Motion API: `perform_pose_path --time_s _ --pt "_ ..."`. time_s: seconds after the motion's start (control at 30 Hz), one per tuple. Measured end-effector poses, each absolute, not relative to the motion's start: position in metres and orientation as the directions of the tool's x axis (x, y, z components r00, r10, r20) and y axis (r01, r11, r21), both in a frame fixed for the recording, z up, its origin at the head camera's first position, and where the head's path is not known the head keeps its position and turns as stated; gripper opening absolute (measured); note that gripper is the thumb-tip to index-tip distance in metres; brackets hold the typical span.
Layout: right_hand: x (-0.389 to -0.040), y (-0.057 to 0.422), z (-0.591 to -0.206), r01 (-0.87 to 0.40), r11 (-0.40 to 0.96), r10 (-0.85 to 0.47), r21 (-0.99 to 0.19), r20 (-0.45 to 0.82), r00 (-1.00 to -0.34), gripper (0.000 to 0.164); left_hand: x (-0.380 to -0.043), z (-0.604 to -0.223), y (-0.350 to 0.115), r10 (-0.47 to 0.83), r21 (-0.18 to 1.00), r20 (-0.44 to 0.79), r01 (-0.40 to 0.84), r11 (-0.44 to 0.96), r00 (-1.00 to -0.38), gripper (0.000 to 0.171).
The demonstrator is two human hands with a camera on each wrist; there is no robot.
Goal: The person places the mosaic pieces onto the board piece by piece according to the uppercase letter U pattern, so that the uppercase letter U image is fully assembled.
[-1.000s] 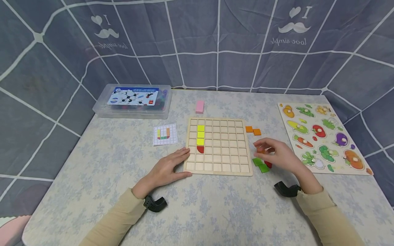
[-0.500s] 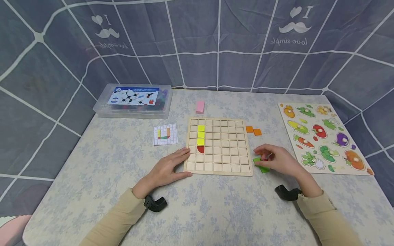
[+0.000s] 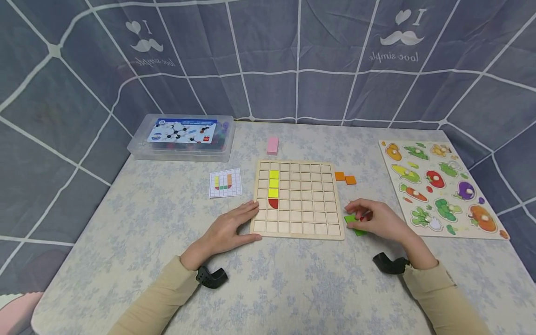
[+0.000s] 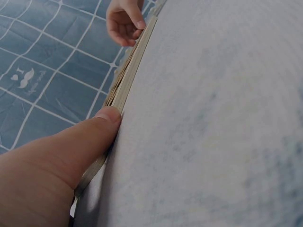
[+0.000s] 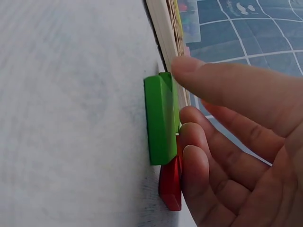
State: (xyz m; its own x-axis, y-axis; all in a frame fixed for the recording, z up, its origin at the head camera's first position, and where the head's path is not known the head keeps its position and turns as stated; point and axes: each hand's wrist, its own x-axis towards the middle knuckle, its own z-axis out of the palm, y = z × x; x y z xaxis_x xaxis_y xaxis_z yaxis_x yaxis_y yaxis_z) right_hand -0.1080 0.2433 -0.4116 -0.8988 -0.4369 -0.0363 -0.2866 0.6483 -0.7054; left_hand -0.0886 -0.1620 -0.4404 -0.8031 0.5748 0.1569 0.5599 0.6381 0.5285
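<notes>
A wooden grid board (image 3: 307, 216) lies mid-table. In one column are several yellow square tiles (image 3: 273, 183), with a red quarter-circle tile (image 3: 273, 203) below them. My left hand (image 3: 223, 231) rests at the board's left edge, fingers extended, thumb (image 4: 94, 142) against its near edge. My right hand (image 3: 378, 221) is right of the board, over green tiles (image 3: 351, 221) and a red piece (image 5: 171, 187). In the right wrist view, its fingers curl loosely beside the red piece and the thumb stands apart; nothing shows pinched between them.
Two orange tiles (image 3: 350, 180) lie right of the board. A pattern card (image 3: 226, 190) sits left, a clear plastic case (image 3: 180, 151) back left. Behind the board stands a pink block (image 3: 272, 145). A vegetable puzzle board (image 3: 418, 214) occupies the right side.
My right hand has lowered slightly towards me, onto the green and red pieces. An orange patch seen under its fingers a second ago no longer shows. My left hand stays put.
</notes>
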Motion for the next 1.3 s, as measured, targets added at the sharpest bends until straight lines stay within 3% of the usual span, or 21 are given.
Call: perform_pose_path --time_s 1.3 --pt "-0.1039 0.2424 -0.4088 -0.316 0.652 -0.461 -0.689 -0.029 -0.887 0.037 -0.0885 -0.4412 -0.1622 0.579 0.534 0.165 0.566 0.628 -0.799 0.075"
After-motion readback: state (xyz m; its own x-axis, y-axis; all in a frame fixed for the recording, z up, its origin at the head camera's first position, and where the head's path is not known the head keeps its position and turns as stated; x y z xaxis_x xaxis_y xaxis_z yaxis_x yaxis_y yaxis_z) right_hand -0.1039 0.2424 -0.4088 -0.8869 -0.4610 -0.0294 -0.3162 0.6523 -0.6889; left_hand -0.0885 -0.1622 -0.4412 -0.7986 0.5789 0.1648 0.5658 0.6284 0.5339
